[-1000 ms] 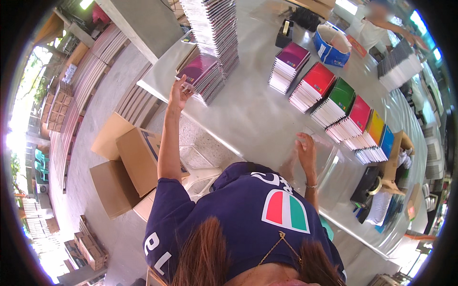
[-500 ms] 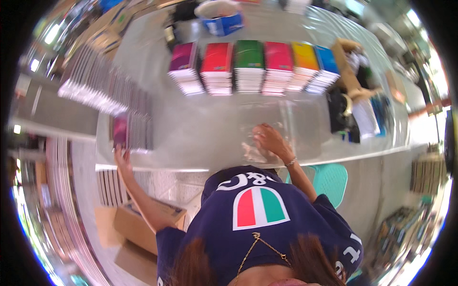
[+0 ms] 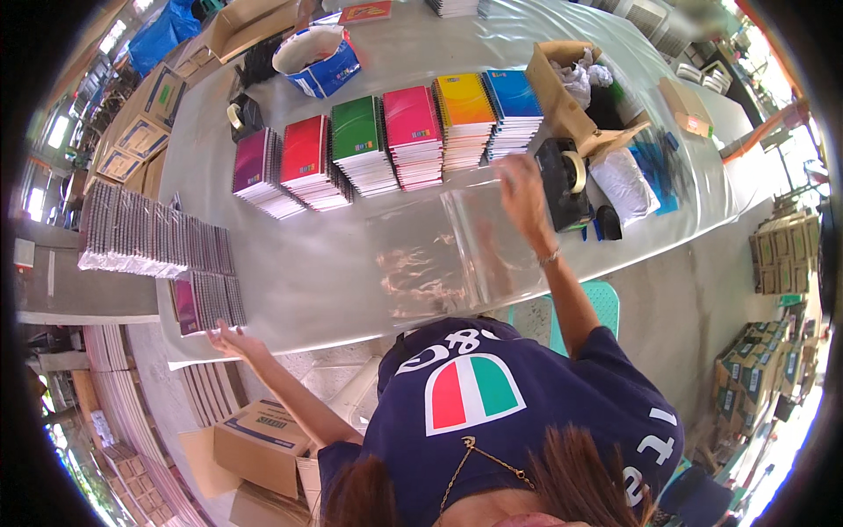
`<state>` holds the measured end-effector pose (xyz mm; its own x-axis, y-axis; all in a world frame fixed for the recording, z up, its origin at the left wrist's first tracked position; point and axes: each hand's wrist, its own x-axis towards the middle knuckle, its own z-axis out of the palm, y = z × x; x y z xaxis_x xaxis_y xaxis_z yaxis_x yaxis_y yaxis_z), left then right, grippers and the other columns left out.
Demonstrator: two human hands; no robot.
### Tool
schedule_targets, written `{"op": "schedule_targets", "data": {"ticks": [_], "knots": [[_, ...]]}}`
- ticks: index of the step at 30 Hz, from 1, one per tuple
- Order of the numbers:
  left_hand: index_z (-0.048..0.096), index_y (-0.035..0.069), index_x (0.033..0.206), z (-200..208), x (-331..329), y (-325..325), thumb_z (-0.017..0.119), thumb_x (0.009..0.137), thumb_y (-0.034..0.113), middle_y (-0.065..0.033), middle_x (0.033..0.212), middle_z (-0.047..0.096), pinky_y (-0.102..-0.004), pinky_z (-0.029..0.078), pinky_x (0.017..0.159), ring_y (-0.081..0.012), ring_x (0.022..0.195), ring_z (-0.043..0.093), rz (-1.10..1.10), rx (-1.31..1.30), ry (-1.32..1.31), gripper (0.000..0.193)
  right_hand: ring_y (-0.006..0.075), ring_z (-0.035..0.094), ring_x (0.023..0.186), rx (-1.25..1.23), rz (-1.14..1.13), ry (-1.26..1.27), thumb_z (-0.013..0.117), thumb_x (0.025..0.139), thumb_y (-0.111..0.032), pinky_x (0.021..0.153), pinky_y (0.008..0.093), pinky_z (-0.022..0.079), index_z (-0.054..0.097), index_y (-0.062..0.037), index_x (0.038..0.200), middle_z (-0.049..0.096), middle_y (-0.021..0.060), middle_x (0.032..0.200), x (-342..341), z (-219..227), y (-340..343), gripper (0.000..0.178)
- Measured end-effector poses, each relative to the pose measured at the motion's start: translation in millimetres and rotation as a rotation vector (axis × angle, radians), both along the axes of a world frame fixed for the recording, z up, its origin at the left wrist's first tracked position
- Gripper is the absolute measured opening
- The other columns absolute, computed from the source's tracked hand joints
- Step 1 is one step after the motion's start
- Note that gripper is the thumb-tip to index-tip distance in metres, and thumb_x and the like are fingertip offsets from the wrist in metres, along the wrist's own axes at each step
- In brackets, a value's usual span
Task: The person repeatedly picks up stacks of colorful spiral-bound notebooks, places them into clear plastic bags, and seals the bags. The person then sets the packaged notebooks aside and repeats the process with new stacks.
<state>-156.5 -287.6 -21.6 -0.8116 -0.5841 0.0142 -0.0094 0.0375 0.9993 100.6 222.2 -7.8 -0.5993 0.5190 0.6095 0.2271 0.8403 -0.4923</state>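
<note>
At the table's near left, my left hand [image 3: 230, 341] is open, its fingers spread beside the front of a row of plastic-wrapped spiral notebooks [image 3: 211, 299]. A purple cover faces out at the row's left end. My right hand [image 3: 522, 195] is above the table near the foot of the blue spiral notebook stack [image 3: 511, 101]; its fingers are blurred and partly turned from view. Below it, clear plastic bags [image 3: 430, 259] lie flat on the table. More stacks run leftward: yellow [image 3: 465, 98], pink [image 3: 411, 119], green [image 3: 357, 129], red [image 3: 305, 151] and purple [image 3: 257, 160] notebooks.
Right of my right hand stand a black tape dispenser [image 3: 562, 180] and an open cardboard box [image 3: 553, 97]. A blue and white tub [image 3: 320, 66] sits behind the stacks. A longer row of wrapped notebooks [image 3: 145, 233] is at the left. A green stool [image 3: 590, 307] stands under the table edge.
My right hand has moved away from me, from over the plastic bags toward the blue stack. My left hand stays beside the wrapped notebooks, its fingers more spread. The whole view has turned.
</note>
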Motion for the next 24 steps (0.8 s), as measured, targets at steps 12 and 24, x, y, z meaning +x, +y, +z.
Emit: {"op": "schedule_targets", "data": {"ticks": [12,24], "knots": [[0.036,0.017,0.143,-23.3,99.7,148.6,0.058,0.092,0.023,-0.0106,0.134,0.039,-0.0417,0.035,0.1,-0.0243,0.122,0.04,-0.272,0.434,-0.081,0.055,0.0352,0.059,0.102,0.14,0.099,-0.413,0.082,0.07,-0.031,0.087,0.0441,0.05,0.065,-0.0064,0.109,0.063,0.0164,0.105,-50.4,52.9,136.2,0.049],[0.045,0.02,0.139,-22.4,134.5,262.0,0.061,0.092,0.021,-0.0039,0.129,0.043,-0.0364,0.038,0.095,-0.0155,0.11,0.046,-0.726,0.611,-0.304,0.05,0.0332,0.064,0.08,0.335,0.327,-0.441,0.068,0.084,-0.019,0.076,0.0432,0.052,0.049,-0.0094,0.121,0.062,0.0165,0.083,-50.9,70.0,143.9,0.042]]}}
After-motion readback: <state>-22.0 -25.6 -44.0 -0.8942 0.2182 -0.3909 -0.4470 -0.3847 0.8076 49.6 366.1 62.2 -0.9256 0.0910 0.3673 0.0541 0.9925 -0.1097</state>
